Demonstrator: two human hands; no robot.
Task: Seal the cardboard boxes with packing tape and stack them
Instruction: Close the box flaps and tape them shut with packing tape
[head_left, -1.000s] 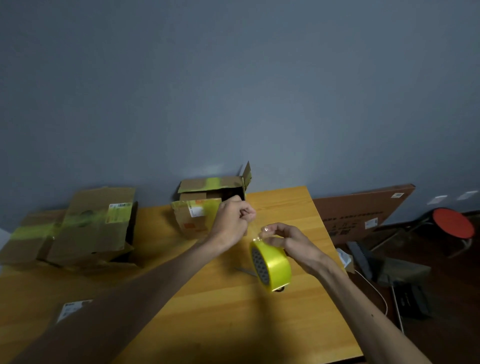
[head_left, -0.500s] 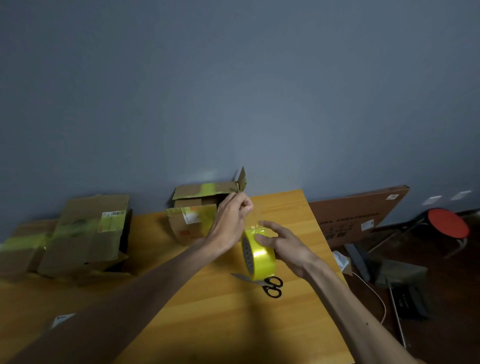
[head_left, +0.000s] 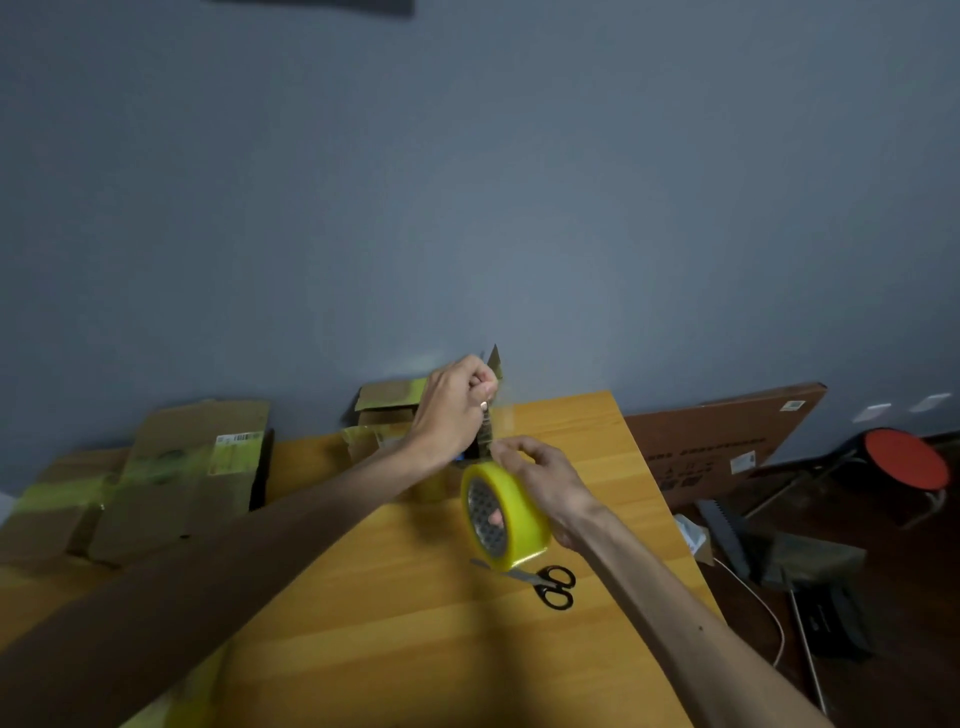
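Note:
My right hand (head_left: 540, 480) holds a roll of yellow packing tape (head_left: 511, 517) above the wooden table (head_left: 426, 634). My left hand (head_left: 454, 408) pinches the tape's free end (head_left: 488, 431) and holds it raised above the roll, so a short clear strip runs between the two hands. Behind my left hand stands a small open cardboard box (head_left: 387, 410) with yellow tape on its flaps, partly hidden. At the table's left lie other cardboard boxes (head_left: 171, 478) with yellow tape on them.
Black-handled scissors (head_left: 545, 582) lie on the table just below the roll. A large brown flat carton (head_left: 727, 441) leans against the wall to the right. A red stool (head_left: 906, 465) and dark clutter with a white cable sit on the floor beyond the table's right edge.
My left hand has risen and drawn the tape end farther away from the roll. The view has tilted up, so the scissors show fully below the roll.

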